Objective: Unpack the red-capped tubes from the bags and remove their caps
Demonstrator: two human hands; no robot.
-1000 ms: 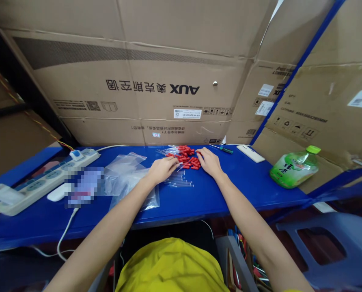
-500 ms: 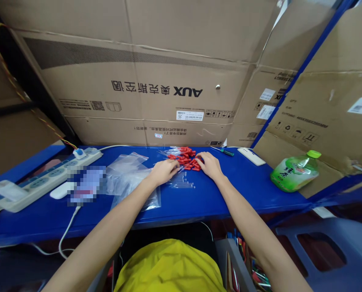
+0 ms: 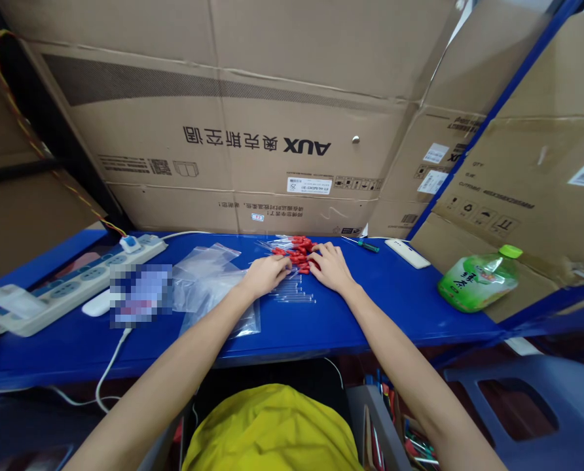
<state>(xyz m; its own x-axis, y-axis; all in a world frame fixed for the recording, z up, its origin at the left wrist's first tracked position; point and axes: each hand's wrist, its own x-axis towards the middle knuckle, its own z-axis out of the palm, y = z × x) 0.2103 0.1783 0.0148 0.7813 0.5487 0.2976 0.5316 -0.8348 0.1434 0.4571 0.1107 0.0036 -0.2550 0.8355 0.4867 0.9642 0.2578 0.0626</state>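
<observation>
A heap of small red-handled pieces lies near the back of the blue table. Thin clear rods or tubes stick out from its left side. My right hand rests against the heap's right side, fingers bent and a little apart, touching the red pieces. To the left, my left hand has its fingertips drawn together beside the heap; what they hold, if anything, is hidden. Several clear thin rods lie in rough rows just in front of the hands. Clear plastic bags spread out under and left of my left forearm.
On the left are a white power strip and a blurred phone with a cable. A green screwdriver, a white flat object and a green bottle lie to the right. Cardboard walls the back.
My right hand has shifted slightly left, further over the red pieces. My left hand stays nearly in place, and the camera view has moved a little.
</observation>
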